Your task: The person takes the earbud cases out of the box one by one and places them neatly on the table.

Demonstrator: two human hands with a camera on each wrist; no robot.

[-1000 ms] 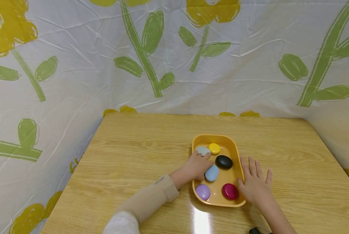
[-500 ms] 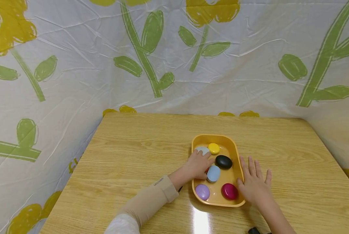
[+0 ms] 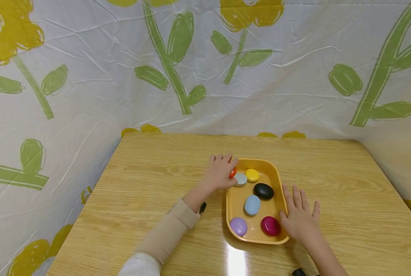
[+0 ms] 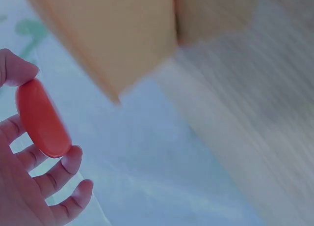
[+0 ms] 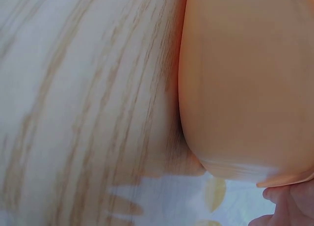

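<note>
My left hand [image 3: 220, 172] pinches a smooth red stone [image 4: 43, 119] between thumb and fingers, over the left back rim of an orange tray [image 3: 282, 239]. In the tray lie a pale grey stone [image 3: 240, 179], a yellow stone [image 3: 251, 175], a black stone [image 3: 264, 191], a light blue stone [image 3: 252, 205], a purple stone [image 3: 238, 226] and a magenta stone [image 3: 270, 225]. Against the tray's right side rests my right hand [image 3: 300, 218], fingers spread and straight, thumb at the rim. The right wrist view catches only fingertips [image 5: 289, 201] by the tray's corner.
The tray stands on a wood-grain table [image 3: 164, 172]. A flower-printed sheet [image 3: 260, 103] hangs behind the table and along both sides. A small black object [image 3: 299, 272] shows at the bottom edge, below my right forearm.
My left hand has lifted the red stone from inside the tray and moved up and left to the rim. The light blue stone shifted slightly right. My right hand stayed still.
</note>
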